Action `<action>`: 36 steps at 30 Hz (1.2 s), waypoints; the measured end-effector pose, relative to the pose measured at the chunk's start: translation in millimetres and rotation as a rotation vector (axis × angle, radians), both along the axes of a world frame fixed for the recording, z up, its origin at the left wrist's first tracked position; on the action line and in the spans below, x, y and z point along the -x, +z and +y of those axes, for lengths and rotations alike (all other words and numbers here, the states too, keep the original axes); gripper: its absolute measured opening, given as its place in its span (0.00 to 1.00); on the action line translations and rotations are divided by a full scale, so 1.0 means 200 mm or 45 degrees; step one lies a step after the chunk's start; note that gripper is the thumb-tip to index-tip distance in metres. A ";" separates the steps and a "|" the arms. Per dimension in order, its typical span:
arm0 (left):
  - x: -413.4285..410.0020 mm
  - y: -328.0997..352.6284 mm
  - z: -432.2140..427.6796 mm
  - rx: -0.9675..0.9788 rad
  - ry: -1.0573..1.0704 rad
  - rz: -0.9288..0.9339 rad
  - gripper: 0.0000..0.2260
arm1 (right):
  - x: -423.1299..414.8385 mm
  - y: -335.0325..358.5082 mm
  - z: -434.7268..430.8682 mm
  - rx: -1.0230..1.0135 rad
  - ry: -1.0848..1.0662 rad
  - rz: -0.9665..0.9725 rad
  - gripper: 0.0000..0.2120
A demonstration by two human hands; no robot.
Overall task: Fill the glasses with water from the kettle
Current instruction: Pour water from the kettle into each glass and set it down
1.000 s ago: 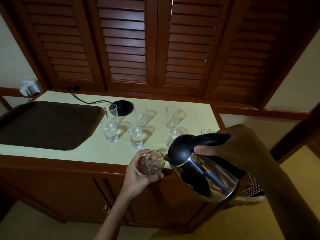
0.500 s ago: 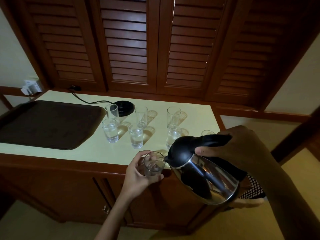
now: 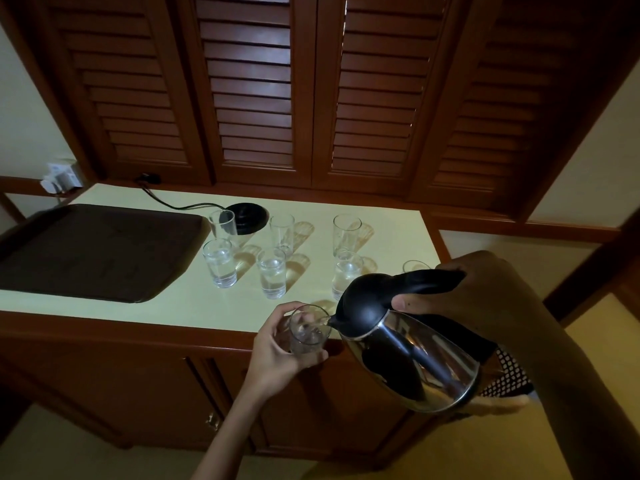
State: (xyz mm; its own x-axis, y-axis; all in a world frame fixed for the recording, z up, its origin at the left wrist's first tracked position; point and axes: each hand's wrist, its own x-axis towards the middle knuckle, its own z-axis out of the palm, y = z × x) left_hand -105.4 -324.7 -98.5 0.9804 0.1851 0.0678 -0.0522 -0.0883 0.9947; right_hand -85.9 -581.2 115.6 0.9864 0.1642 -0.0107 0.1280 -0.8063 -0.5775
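Note:
My right hand grips the black handle of a steel kettle, tilted with its spout over a small glass. My left hand holds that glass just off the counter's front edge. On the pale counter stand three short glasses with water in them. Behind them are three taller clear glasses. Another glass rim peeks out behind the kettle handle.
The kettle's black base sits at the back with its cord running left to a plug. A dark brown tray covers the counter's left part. Wooden louvred shutters rise behind. Cabinet doors lie below the counter.
The kettle and the held glass have stayed almost in place; the kettle has tipped very slightly further, with its spout remaining at the glass rim.

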 end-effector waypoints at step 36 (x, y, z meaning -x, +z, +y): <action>0.02 0.03 0.01 -0.087 0.000 0.009 0.36 | 0.01 0.00 -0.01 -0.147 0.019 0.103 0.35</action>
